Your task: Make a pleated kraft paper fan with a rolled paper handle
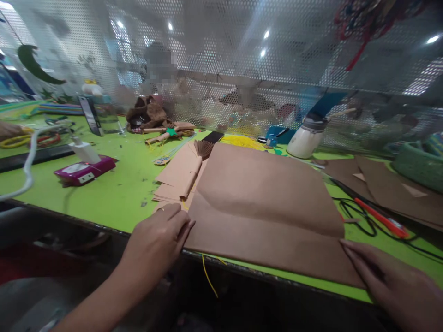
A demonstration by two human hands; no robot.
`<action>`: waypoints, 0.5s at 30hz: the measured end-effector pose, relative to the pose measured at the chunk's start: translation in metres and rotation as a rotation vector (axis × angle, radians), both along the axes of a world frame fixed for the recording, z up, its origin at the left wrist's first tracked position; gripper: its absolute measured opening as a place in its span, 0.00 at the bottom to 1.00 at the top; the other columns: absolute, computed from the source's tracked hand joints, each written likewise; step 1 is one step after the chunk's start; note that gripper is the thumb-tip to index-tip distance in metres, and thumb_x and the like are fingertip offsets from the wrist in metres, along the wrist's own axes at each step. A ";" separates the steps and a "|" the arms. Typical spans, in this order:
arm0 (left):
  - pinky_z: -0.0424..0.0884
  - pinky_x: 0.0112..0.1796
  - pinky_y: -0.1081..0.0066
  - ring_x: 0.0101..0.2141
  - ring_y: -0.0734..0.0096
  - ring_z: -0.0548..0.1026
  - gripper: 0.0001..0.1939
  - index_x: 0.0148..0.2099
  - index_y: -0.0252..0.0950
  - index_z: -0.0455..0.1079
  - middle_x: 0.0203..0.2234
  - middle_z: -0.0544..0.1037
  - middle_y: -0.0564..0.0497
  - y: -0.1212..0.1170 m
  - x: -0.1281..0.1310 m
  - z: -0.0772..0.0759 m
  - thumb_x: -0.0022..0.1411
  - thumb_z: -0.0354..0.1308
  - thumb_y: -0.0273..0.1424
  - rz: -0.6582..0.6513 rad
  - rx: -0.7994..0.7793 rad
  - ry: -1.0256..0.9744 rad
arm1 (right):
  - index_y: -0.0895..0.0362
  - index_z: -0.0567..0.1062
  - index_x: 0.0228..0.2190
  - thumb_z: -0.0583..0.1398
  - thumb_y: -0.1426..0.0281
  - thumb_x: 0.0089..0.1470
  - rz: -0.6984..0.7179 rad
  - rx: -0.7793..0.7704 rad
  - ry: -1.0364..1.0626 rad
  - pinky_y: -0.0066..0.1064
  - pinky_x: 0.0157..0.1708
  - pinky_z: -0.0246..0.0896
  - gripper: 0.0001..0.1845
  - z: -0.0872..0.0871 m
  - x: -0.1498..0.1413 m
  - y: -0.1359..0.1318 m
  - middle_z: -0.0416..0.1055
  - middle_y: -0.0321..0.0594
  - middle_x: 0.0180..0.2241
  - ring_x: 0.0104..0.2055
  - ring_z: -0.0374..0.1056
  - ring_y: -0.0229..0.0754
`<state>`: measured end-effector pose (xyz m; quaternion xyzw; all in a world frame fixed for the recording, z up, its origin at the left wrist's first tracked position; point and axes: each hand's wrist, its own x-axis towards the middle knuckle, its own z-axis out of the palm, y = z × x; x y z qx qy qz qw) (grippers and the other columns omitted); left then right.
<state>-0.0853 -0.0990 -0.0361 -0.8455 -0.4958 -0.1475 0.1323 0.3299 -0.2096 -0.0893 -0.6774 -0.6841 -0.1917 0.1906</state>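
A large sheet of brown kraft paper lies at the table's front edge, its near part creased across and folded over. My left hand is closed on the sheet's left edge, fingers curled, a thin ring on one finger. At the right front corner, my right hand pinches the paper between thumb and fingers. Just left of the sheet lie a stack of lighter brown paper pieces and a rolled paper piece with a pleated fan-like end. A yellow string hangs over the table edge below the sheet.
On the green table a purple power strip with a white plug stands left. Right are an orange-handled cutter, black cord, brown sheets and a green basket. A white bottle stands behind, before a perforated panel.
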 end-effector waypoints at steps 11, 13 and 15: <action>0.65 0.39 0.67 0.38 0.66 0.68 0.17 0.46 0.39 0.69 0.39 0.70 0.47 0.020 0.004 0.014 0.64 0.42 0.20 -0.473 -0.226 -0.004 | 0.57 0.76 0.38 0.41 0.54 0.64 -0.037 -0.056 -0.061 0.41 0.29 0.66 0.30 0.013 -0.014 0.003 0.73 0.49 0.32 0.33 0.73 0.52; 0.66 0.40 0.68 0.38 0.67 0.69 0.18 0.46 0.40 0.70 0.38 0.71 0.48 0.023 0.004 0.020 0.64 0.43 0.20 -0.545 -0.274 0.063 | 0.58 0.76 0.36 0.41 0.54 0.64 -0.027 -0.042 -0.063 0.40 0.28 0.64 0.30 0.016 -0.015 0.004 0.69 0.47 0.29 0.30 0.70 0.51; 0.66 0.41 0.68 0.39 0.66 0.70 0.18 0.49 0.40 0.70 0.39 0.72 0.47 0.023 0.001 0.023 0.63 0.44 0.21 -0.576 -0.266 0.107 | 0.59 0.77 0.35 0.43 0.55 0.64 0.012 -0.022 -0.061 0.39 0.27 0.63 0.28 0.018 -0.015 0.006 0.67 0.47 0.28 0.29 0.67 0.50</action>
